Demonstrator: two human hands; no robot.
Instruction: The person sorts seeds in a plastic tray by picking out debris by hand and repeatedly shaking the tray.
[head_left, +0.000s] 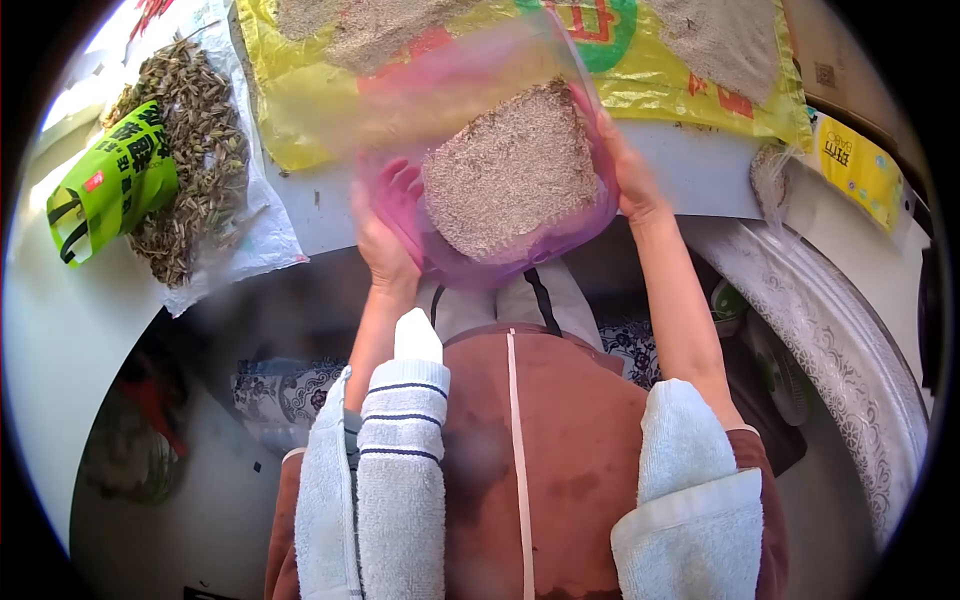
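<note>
While gripping a see-through pink box [480, 75] from opposite sides with the left hand [388, 222] and right hand [628, 172], holds it tilted over the near edge of the table [325, 212], with pale grain [512, 172] gathered inside. Spreads the left fingers along the box wall, slightly blurred. Has a yellow sheet [280, 125] bearing more grain just beyond, dried pods [208, 125] and a green bag [118, 180] to the left, and a yellow packet [858, 172] to the right.
</note>
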